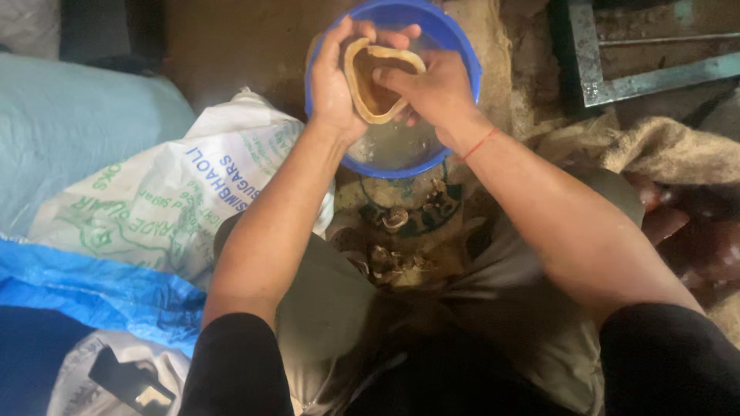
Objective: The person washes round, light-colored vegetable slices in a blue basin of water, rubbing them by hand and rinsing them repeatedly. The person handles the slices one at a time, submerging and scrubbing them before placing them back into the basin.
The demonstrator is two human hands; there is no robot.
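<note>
A hollow, tan, heart-shaped clay form is held over a round blue plastic basin that holds cloudy water. The form is cradled by the left hand, whose fingers are curled around its outer wall with the thumb laid along the near side, so the grip is closed on the piece. The right hand is set against the form's other side, its fingertips pressed on the rim and reaching into the hollow (whether the wall is pinched from inside cannot be told). A thin red thread is worn around the right wrist. The basin is placed on the earthen floor just beyond the person's knees. Between the knees, on a soiled patch of cloth, small brownish clay scraps are scattered. To the left, a white woven sack with green and blue printing is spread out, with a crumpled blue plastic sheet lying below it. To the right, a coarse brown burlap cloth is draped, and a grey-green metal frame is seen beyond it.
</note>
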